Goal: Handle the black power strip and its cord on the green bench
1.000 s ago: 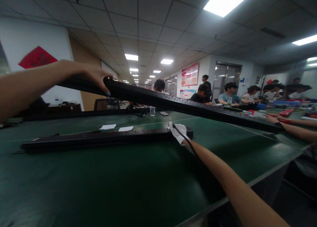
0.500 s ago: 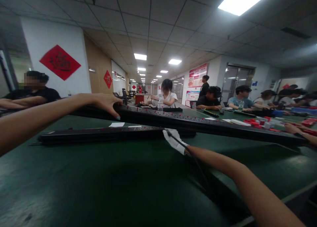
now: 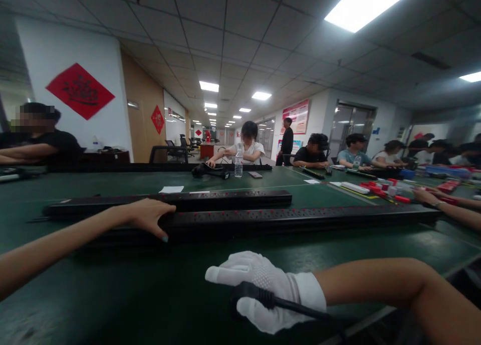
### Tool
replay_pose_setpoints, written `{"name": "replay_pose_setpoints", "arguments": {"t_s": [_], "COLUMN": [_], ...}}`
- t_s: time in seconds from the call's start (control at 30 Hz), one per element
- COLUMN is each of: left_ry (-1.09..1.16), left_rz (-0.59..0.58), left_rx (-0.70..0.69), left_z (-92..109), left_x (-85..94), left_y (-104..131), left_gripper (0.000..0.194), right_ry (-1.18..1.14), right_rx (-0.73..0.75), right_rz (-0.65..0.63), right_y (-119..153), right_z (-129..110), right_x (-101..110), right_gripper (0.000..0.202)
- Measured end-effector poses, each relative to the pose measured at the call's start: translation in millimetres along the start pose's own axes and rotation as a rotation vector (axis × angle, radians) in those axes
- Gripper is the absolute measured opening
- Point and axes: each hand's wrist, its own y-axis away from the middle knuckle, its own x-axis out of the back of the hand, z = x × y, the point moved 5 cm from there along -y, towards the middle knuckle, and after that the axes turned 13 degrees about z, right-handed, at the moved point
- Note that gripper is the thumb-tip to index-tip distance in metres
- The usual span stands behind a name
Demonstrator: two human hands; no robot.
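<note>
A long black power strip (image 3: 300, 216) with red dots along its top lies across the green table in front of me. My bare left hand (image 3: 152, 218) is wrapped over its left part, thumb on the near side. Nearer to me, my right hand (image 3: 259, 290), in a white dotted glove, grips a black power plug (image 3: 248, 296) between thumb and fingers. The plug's black cable (image 3: 300, 309) trails off to the lower right. The plug is apart from the strip. Just behind lies a second black power strip (image 3: 225, 199), parallel and shorter in view.
A water bottle (image 3: 238, 163), a phone (image 3: 255, 174) and white paper (image 3: 171, 189) lie or stand farther back on the table (image 3: 112, 295). Red and white parts (image 3: 379, 188) are at the right, near another person's hand (image 3: 426, 195). Several people sit around the table.
The near power strip has come down from a raised, tilted position onto the table, my left hand staying on it. My right hand has drawn back toward me with the plug.
</note>
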Motion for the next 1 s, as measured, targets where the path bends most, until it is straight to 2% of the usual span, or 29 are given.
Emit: {"name": "replay_pose_setpoints", "arguments": {"t_s": [0.07, 0.13, 0.33, 0.5, 0.6, 0.7, 0.8, 0.9, 1.0], "left_ry": [-0.018, -0.04, -0.06, -0.012, 0.029, 0.056, 0.078, 0.089, 0.137], "left_rz": [0.041, 0.061, 0.057, 0.159, 0.196, 0.225, 0.27, 0.288, 0.26], "left_rx": [-0.01, -0.004, 0.011, 0.026, 0.055, 0.073, 0.089, 0.112, 0.162], "left_z": [-1, -1, 3, 11, 20, 32, 45, 57, 60], "left_x": [-14.3, -19.4, -15.3, -17.0, -16.3, -11.9, -6.0, -0.5, 6.6], "left_y": [5, 8, 17, 34, 46, 59, 72, 84, 95], "left_gripper": [0.082, 0.084, 0.083, 0.075, 0.073, 0.071, 0.071, 0.076, 0.086], "right_ry": [0.026, 0.055, 0.243, 0.407, 0.435, 0.344, 0.147, -0.019, -0.053], "right_rx": [-0.009, -0.025, -0.122, -0.063, -0.117, -0.245, -0.407, -0.512, -0.516], "right_rz": [-0.008, 0.011, 0.144, 0.229, 0.349, 0.475, 0.54, 0.502, 0.43], "right_y": [7, 9, 8, 6, 4, 2, -7, -28, -58], "right_z": [4, 7, 24, 46, 64, 83, 101, 111, 110], "right_x": [4, 10, 25, 39, 54, 64, 62, 52, 44], "right_gripper": [0.052, 0.05, 0.052, 0.058, 0.049, 0.038, 0.034, 0.039, 0.039]}}
